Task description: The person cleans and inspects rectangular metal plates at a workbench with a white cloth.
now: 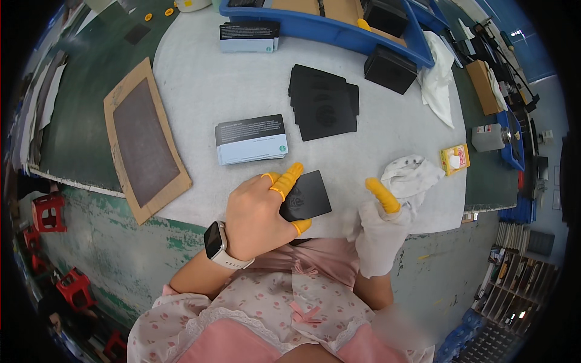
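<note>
One card: pinched by left hand, seemingly unfinished.
Right hand: grip cannot be told.
Upper-centre fanned cards: seemingly waiting.

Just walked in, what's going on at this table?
A person's left hand, with yellow rubber finger covers, holds a thin black rectangular card by its edges. Their right hand, covered in white fabric with one yellow-covered finger showing, is beside a crumpled white cloth; whether they touch is unclear. Ahead lie overlapping black rectangular cards and, to their left, a stack of light-blue-and-black cards.
</note>
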A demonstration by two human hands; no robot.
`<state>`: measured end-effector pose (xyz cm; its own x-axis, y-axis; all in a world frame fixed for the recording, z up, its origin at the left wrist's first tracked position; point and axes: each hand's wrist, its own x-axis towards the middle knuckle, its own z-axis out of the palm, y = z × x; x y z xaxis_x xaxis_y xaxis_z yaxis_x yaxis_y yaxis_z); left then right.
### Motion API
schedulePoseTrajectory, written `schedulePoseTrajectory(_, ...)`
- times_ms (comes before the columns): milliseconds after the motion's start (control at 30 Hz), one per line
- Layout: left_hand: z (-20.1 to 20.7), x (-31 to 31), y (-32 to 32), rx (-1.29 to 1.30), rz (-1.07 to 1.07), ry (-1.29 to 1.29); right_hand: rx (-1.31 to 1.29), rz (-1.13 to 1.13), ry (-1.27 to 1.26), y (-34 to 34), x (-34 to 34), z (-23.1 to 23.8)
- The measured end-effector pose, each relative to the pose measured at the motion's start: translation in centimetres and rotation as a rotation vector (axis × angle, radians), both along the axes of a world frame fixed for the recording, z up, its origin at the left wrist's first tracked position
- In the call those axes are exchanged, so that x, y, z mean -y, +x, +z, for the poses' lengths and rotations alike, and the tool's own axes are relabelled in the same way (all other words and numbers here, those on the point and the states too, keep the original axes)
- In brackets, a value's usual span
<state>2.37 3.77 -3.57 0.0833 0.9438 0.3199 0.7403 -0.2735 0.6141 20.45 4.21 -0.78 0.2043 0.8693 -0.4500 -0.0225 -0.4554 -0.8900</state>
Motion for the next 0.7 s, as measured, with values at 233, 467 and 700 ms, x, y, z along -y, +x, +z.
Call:
schedulePoseTrajectory(233, -0.7, 0.3, 0.1, -0.009, -0.031, 0.051, 0.176, 0.349, 0.344, -3.8, -0.8, -1.6)
schedulePoseTrajectory(467, -0.5, 0.9, -0.4, 0.049, -0.097, 0.154, -0.163, 0.106, 0.153, -3.6, -4.2, -0.7)
schedulePoseTrajectory(700, -0.5, 1.0, -0.3, 0.071, -0.028, 0.123, 0.07, 0.286, 0.315, -3.6, -2.3, -0.3)
